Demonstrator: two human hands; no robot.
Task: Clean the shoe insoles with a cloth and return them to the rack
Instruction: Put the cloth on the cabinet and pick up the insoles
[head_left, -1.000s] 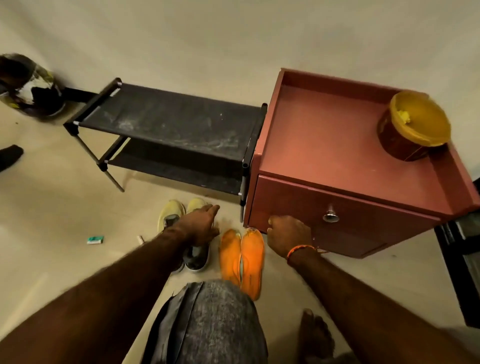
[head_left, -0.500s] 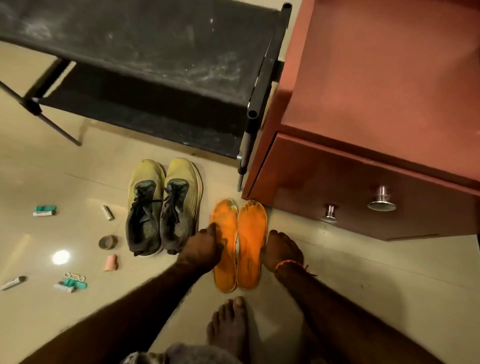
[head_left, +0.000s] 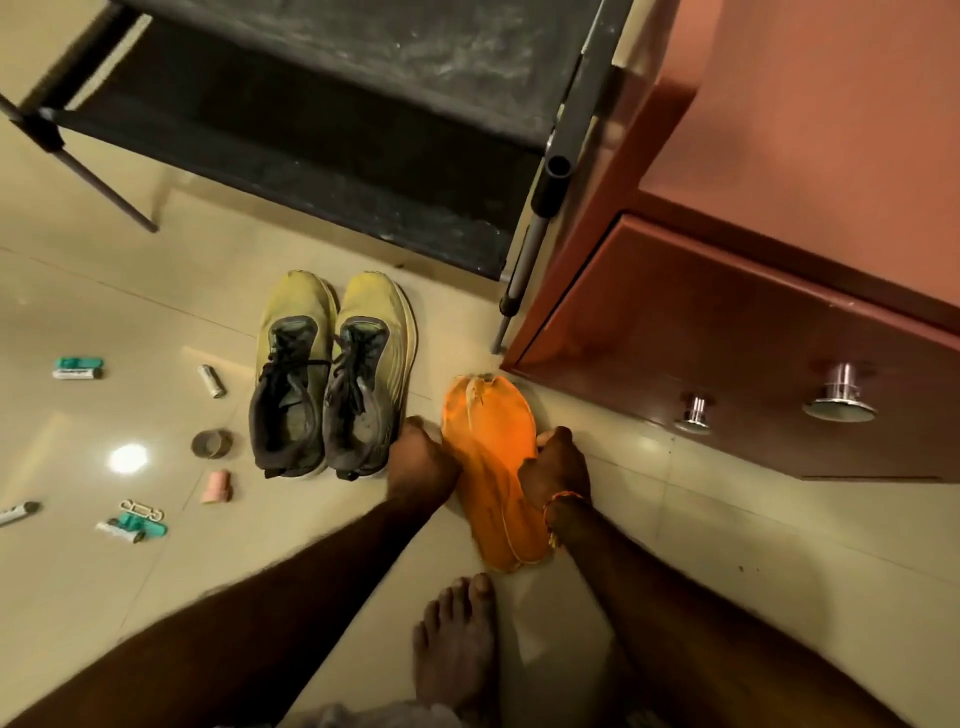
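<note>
Two orange insoles (head_left: 491, 467) lie stacked on the floor (head_left: 156, 291) between the shoes (head_left: 332, 374) and the cabinet (head_left: 727, 332). I have my left hand (head_left: 421, 462) and right hand (head_left: 556, 462) clamped on their opposite edges, probably to lift both together. The rack (head_left: 322, 150) waits just beyond; I see no cloth.
</note>
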